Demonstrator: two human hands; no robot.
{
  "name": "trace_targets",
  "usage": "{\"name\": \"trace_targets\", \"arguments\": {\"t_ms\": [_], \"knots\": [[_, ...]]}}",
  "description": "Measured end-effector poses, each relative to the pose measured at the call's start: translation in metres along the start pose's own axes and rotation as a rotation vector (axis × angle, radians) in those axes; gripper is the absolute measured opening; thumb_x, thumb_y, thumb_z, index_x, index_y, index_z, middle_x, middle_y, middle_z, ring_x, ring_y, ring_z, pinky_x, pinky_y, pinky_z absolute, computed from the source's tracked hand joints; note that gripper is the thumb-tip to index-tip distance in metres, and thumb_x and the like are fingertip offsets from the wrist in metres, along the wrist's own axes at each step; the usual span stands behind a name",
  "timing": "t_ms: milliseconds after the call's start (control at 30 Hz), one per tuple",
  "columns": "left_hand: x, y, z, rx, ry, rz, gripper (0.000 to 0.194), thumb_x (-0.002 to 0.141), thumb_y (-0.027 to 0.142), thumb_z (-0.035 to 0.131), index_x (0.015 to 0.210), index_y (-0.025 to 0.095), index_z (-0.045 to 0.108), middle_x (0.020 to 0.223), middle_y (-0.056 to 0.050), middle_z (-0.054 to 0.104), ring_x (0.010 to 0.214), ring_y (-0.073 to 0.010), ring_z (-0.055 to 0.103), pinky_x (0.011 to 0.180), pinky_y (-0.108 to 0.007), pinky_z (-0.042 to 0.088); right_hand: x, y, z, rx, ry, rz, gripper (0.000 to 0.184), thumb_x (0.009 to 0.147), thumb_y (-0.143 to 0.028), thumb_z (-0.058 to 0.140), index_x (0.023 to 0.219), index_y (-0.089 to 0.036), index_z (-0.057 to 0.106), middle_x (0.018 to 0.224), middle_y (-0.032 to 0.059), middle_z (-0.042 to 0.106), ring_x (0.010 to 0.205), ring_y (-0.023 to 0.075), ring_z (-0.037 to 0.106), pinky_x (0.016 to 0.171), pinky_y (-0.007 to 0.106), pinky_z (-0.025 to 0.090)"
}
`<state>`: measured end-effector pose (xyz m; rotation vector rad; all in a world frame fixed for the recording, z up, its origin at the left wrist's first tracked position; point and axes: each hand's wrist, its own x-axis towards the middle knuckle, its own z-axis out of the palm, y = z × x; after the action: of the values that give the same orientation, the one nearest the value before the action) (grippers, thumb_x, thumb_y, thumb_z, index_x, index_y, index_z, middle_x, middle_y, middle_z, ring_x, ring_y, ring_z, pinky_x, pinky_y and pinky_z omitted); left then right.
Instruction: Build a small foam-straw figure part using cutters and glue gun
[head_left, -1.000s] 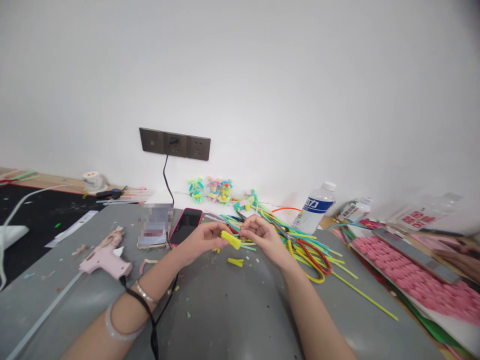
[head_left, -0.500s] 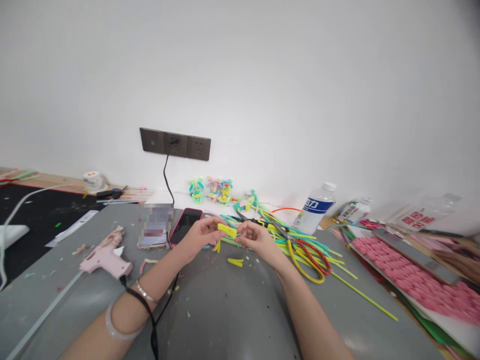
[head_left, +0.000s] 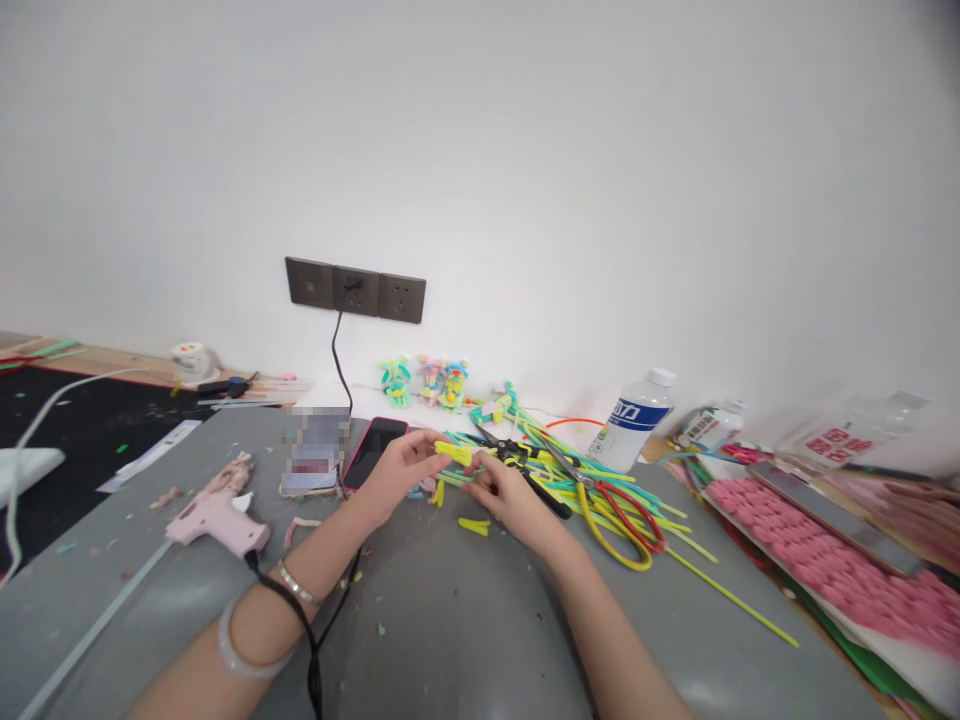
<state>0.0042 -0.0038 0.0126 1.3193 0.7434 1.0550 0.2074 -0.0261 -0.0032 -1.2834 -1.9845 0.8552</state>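
Observation:
My left hand (head_left: 409,470) pinches a short folded yellow pipe cleaner (head_left: 452,453) between thumb and fingers. At its right end, the curled fingers of my right hand (head_left: 501,492) meet the same piece, though the fingertips partly hide their grip. Below the hands, a small bent yellow piece (head_left: 474,526) lies on the grey mat (head_left: 450,620). Another yellow bit (head_left: 439,494) lies just under the left fingers. Beyond my right hand, black-handled pliers (head_left: 517,455) rest on a spread of green and yellow pipe cleaners (head_left: 675,535). Scissors (head_left: 611,515) with red and yellow handles lie beside them.
A pink glue gun (head_left: 217,515) lies at left, its black cord (head_left: 304,625) crossing my left forearm. Two phones (head_left: 319,455) (head_left: 373,450) lie behind. Several small figures (head_left: 395,382) stand by the wall. A bottle (head_left: 634,425) and pink braided material (head_left: 817,545) are at right.
Both hands have shifted slightly away from me with the yellow pipe cleaner, which has turned more level. My right hand has lowered against its end, uncovering the pliers. The view has shifted slightly.

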Motion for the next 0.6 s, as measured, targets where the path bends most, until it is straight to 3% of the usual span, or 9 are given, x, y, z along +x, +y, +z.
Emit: {"name": "trace_targets", "arguments": {"t_ms": [100, 233, 400, 533, 600], "knots": [[0.001, -0.002, -0.001, -0.007, -0.001, -0.007, 0.038, 0.07, 0.043, 0.077, 0.093, 0.016, 0.066, 0.077, 0.0, 0.06, 0.062, -0.0107, 0.057, 0.052, -0.02, 0.046, 0.0, -0.002, -0.005, -0.116, 0.035, 0.068, 0.028, 0.095, -0.044, 0.044, 0.085, -0.021, 0.056, 0.049, -0.0063, 0.046, 0.047, 0.0142, 0.044, 0.054, 0.024, 0.029], [0.001, -0.003, -0.003, 0.01, 0.019, -0.002, 0.039, 0.069, 0.044, 0.078, 0.092, 0.016, 0.066, 0.077, 0.0, 0.061, 0.065, -0.0118, 0.058, 0.053, -0.02, 0.045, 0.002, 0.007, -0.013, -0.193, 0.256, 0.114, 0.049, 0.095, -0.051, 0.036, 0.07, -0.018, 0.061, 0.048, -0.0027, 0.043, 0.049, 0.0153, 0.042, 0.053, 0.026, 0.029], [0.004, -0.007, -0.005, 0.013, 0.043, 0.046, 0.035, 0.07, 0.041, 0.077, 0.093, 0.016, 0.067, 0.076, -0.001, 0.063, 0.074, -0.015, 0.061, 0.059, -0.022, 0.047, 0.006, 0.021, -0.021, -0.093, 0.641, -0.017, 0.034, 0.088, -0.045, 0.049, 0.101, -0.015, 0.059, 0.064, -0.0028, 0.048, 0.056, 0.0158, 0.045, 0.057, 0.028, 0.037], [0.008, -0.009, -0.006, 0.008, 0.088, 0.058, 0.034, 0.065, 0.037, 0.08, 0.087, 0.015, 0.067, 0.075, -0.002, 0.066, 0.074, -0.0165, 0.063, 0.068, -0.026, 0.048, 0.002, -0.009, -0.017, -0.127, 1.102, -0.182, 0.027, 0.091, -0.033, 0.049, 0.11, -0.015, 0.054, 0.09, 0.0065, 0.056, 0.082, 0.0202, 0.055, 0.073, 0.033, 0.043], [0.009, -0.01, -0.007, 0.003, 0.101, 0.077, 0.032, 0.065, 0.036, 0.08, 0.086, 0.015, 0.067, 0.076, -0.002, 0.067, 0.075, -0.017, 0.063, 0.069, -0.026, 0.048, -0.003, -0.043, -0.005, -0.104, 1.129, -0.326, 0.018, 0.093, -0.026, 0.049, 0.108, -0.017, 0.054, 0.096, 0.0075, 0.056, 0.087, 0.0202, 0.055, 0.078, 0.034, 0.043]]}}
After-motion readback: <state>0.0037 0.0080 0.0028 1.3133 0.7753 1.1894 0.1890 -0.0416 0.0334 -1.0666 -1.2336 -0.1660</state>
